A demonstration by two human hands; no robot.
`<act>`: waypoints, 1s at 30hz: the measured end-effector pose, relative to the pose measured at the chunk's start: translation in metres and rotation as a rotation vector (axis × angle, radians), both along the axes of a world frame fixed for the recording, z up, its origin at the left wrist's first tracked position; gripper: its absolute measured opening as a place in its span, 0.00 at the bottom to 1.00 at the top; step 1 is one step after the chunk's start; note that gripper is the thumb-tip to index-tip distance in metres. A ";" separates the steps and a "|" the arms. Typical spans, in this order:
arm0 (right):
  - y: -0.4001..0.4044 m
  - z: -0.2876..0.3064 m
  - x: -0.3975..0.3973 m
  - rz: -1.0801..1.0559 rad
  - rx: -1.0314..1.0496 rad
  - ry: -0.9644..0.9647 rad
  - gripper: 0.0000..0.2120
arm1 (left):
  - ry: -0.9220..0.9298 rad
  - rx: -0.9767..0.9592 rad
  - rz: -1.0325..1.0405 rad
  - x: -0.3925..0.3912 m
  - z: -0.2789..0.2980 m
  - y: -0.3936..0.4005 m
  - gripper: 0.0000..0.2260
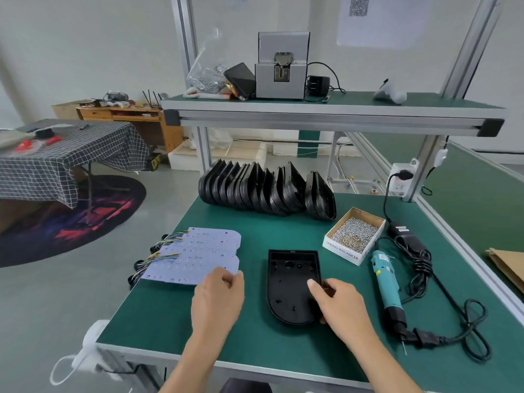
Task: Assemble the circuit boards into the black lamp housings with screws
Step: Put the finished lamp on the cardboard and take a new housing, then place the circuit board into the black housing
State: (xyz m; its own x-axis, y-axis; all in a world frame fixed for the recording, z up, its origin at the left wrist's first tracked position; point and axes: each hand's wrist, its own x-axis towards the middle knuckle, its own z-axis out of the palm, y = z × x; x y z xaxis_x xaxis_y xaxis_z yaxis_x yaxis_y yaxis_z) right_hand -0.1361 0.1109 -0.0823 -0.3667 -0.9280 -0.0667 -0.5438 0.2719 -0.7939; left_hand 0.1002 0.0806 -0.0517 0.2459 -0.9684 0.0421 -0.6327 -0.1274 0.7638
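Housing (289, 282) gripped by right hand (337, 304)'s curled fingers.

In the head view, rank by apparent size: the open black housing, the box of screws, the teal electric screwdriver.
1. open black housing
2. box of screws
3. teal electric screwdriver, longer than the box but slimmer, so that order is unsure.

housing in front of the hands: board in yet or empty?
Empty. The housing lies open side up, bare floor visible; boards still stacked beside it.
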 end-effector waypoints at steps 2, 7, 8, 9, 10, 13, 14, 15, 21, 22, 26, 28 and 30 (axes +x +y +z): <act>0.002 0.003 0.003 -0.101 -0.040 0.142 0.16 | -0.041 -0.044 0.095 0.020 0.001 -0.004 0.08; -0.012 0.030 0.040 -0.104 -0.320 0.300 0.12 | -0.292 -0.133 0.178 0.055 -0.008 -0.021 0.12; -0.021 0.035 0.053 -0.047 -0.368 0.314 0.10 | -0.372 -0.122 0.159 0.060 -0.010 -0.025 0.16; -0.031 0.040 0.067 0.010 -0.413 0.324 0.08 | -0.438 -0.099 0.127 0.063 -0.011 -0.031 0.20; -0.043 0.045 0.080 0.076 -0.442 0.334 0.07 | -0.494 -0.071 0.083 0.066 -0.012 -0.037 0.23; -0.084 0.055 0.120 0.349 -0.402 0.311 0.07 | -0.600 0.026 -0.052 0.071 -0.018 -0.052 0.27; -0.099 0.056 0.134 0.426 -0.352 0.304 0.08 | -0.612 0.055 -0.088 0.072 -0.022 -0.055 0.28; -0.112 0.056 0.147 0.484 -0.289 0.330 0.09 | -0.617 0.077 -0.111 0.074 -0.026 -0.056 0.28; -0.159 0.037 0.200 0.709 -0.143 0.523 0.14 | -0.447 -0.216 -0.132 0.083 -0.036 -0.046 0.19; -0.162 0.036 0.208 0.736 -0.148 0.523 0.14 | -0.391 -0.305 -0.130 0.085 -0.039 -0.046 0.17; -0.169 0.033 0.233 0.824 -0.163 0.505 0.13 | -0.113 -0.307 -0.010 0.094 -0.038 -0.047 0.14; -0.169 0.033 0.239 0.845 -0.155 0.529 0.13 | -0.001 -0.330 0.060 0.096 -0.037 -0.046 0.16; -0.168 0.035 0.243 0.872 -0.129 0.555 0.13 | 0.080 -0.381 0.091 0.098 -0.036 -0.044 0.19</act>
